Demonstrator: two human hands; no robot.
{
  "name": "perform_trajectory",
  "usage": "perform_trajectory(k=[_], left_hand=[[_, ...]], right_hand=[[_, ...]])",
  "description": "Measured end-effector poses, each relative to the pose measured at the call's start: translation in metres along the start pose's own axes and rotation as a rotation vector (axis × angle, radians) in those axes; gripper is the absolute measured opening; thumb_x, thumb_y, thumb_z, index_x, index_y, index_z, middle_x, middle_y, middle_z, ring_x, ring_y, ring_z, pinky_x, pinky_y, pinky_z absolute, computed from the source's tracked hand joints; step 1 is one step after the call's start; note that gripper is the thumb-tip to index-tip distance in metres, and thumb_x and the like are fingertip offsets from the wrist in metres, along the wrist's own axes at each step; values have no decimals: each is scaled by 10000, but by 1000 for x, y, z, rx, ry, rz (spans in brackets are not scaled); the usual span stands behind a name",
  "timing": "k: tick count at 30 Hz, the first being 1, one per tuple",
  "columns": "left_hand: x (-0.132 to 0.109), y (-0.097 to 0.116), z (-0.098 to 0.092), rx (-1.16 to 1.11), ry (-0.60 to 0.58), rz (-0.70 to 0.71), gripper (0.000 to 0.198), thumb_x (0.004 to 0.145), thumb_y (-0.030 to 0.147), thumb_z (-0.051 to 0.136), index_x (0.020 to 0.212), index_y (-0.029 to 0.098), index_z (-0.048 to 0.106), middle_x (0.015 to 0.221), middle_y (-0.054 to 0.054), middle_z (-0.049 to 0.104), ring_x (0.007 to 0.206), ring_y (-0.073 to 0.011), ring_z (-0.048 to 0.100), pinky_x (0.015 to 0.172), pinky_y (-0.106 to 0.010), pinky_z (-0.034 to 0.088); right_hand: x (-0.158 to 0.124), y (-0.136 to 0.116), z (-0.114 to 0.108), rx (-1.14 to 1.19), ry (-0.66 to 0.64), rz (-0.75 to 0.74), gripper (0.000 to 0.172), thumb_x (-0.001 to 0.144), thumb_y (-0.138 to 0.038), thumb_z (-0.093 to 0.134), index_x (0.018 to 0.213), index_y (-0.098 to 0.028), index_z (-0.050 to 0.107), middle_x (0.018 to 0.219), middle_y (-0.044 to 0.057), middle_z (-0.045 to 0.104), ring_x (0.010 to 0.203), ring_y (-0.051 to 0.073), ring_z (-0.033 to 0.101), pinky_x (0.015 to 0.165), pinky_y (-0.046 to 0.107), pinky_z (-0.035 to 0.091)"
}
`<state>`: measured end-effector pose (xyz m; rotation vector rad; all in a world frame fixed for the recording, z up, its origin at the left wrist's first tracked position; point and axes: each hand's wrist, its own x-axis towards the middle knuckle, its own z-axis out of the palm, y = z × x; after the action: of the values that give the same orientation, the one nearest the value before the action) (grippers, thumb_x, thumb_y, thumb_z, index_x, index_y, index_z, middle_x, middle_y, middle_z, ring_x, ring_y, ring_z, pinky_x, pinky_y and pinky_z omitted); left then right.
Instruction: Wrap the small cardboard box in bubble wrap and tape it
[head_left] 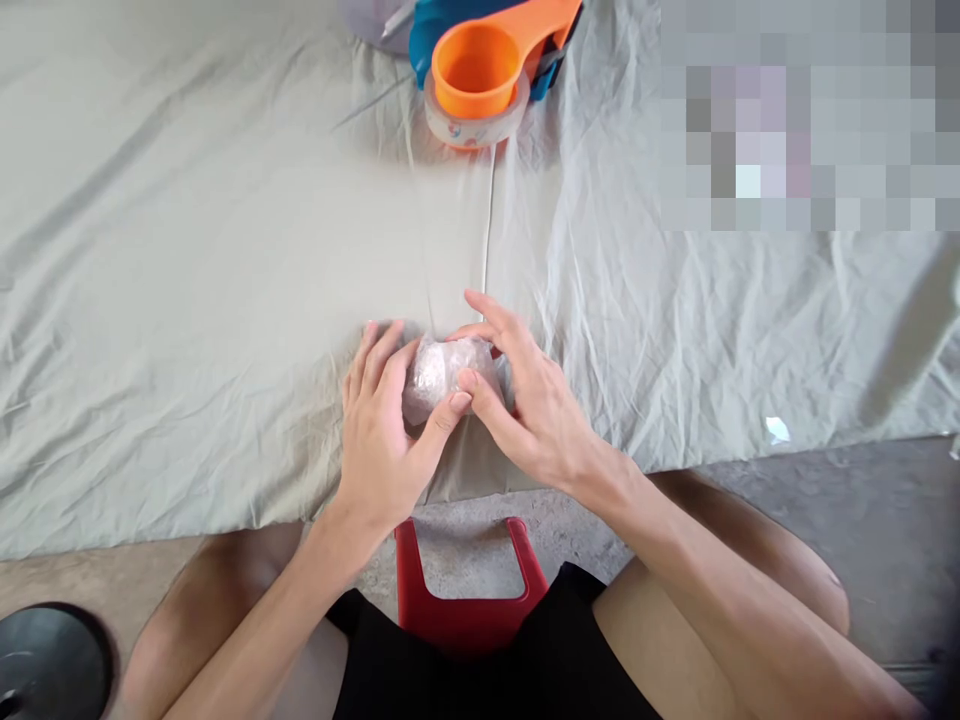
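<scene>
A small bundle wrapped in clear bubble wrap rests near the front edge of the cloth-covered table. My left hand is wrapped round its left side, thumb pressing on the near face. From the right, my right hand grips the same bundle, its thumb on top and its index finger raised off it. What lies inside the wrap cannot be made out. Beyond the hands sits an orange and blue tape dispenser with a roll of clear tape. Two thin lines, seemingly the edges of a clear tape strip, run from the roll to the bundle.
A pale grey-green cloth with wrinkles covers the table. A small shiny scrap lies near its right front edge. Below are a red plastic stool between my legs and a round dark object at lower left. The upper right is pixelated.
</scene>
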<state>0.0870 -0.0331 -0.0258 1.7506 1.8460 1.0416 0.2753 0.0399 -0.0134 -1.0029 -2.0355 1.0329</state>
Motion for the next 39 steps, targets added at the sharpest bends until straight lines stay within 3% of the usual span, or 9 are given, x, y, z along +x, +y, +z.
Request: perform_trajectory(k=[4, 6, 9, 14, 20, 25, 29, 32, 39], left_hand=[[3, -3, -10, -153, -57, 40, 623, 1043, 678, 818, 1507, 317, 612, 1470, -113, 774, 1385, -359, 774, 1140, -599, 692], [4, -4, -11, -258, -18, 105, 685, 1026, 567, 886, 1586, 375, 541, 1453, -86, 759, 1333, -324, 793, 1103, -548, 721], [5, -6, -9, -270, -1, 221, 787, 1099, 414, 822, 1746, 450, 376, 1536, -92, 707, 1411, -310, 753, 1178, -548, 701], [10, -9, -1, -152, -3, 336, 783, 1178, 302, 673, 1834, 427, 264, 1641, -122, 668, 1461, -313, 735, 1224, -538, 690], [14, -12, 3, -44, 37, 541, 866, 1165, 117, 629, 1860, 432, 219, 1626, -71, 711, 1481, -268, 737, 1256, -476, 676], [14, -12, 4, -45, 46, 586, 836, 1161, 82, 612, 1851, 391, 257, 1622, -74, 717, 1533, -273, 706, 1287, -478, 655], [15, -12, 2, 6, 28, 644, 681, 1179, 94, 584, 1779, 337, 371, 1552, -77, 756, 1538, -285, 704, 1281, -529, 658], [14, -11, 2, 74, 43, 678, 577, 1178, 114, 612, 1693, 324, 457, 1497, -66, 771, 1519, -266, 719, 1273, -496, 665], [13, -12, 3, 91, 85, 678, 626, 1146, 73, 645, 1697, 300, 455, 1537, -93, 703, 1571, -257, 669, 1312, -490, 636]], right_hand=[[-3, 3, -2, 125, 48, -137, 729, 1126, -333, 582, 1797, -477, 337, 1395, 29, 721, 1312, 274, 737, 1100, 491, 652], [-3, 2, -5, 157, 65, -180, 713, 1119, -344, 600, 1790, -443, 379, 1453, 52, 705, 1363, 292, 718, 1073, 494, 660], [-1, 0, -8, 114, 71, -241, 606, 1124, -325, 651, 1716, -347, 523, 1533, 113, 693, 1411, 313, 692, 1075, 509, 664], [4, 3, -8, -89, 137, -385, 363, 1104, -196, 693, 1464, -239, 713, 1362, 137, 743, 1258, 275, 747, 1014, 476, 679], [5, -2, -18, 14, 121, -224, 249, 1133, -281, 742, 1376, -239, 781, 1289, 96, 770, 1161, 224, 773, 993, 416, 694], [5, -9, -24, 12, 136, -168, 157, 1078, -131, 762, 1164, -248, 821, 1151, 37, 787, 1047, 178, 772, 965, 362, 681], [5, -10, -25, 84, 122, -116, 74, 1095, -257, 791, 1162, -256, 823, 1143, 44, 799, 1043, 199, 763, 944, 380, 680], [6, -11, -29, 114, 84, -89, 65, 1087, -310, 814, 1123, -262, 840, 1145, 51, 801, 1051, 208, 760, 937, 386, 673], [8, -15, -45, 233, -25, 0, 48, 1073, -270, 807, 1051, -299, 838, 1108, 13, 832, 1045, 225, 780, 972, 434, 643]])
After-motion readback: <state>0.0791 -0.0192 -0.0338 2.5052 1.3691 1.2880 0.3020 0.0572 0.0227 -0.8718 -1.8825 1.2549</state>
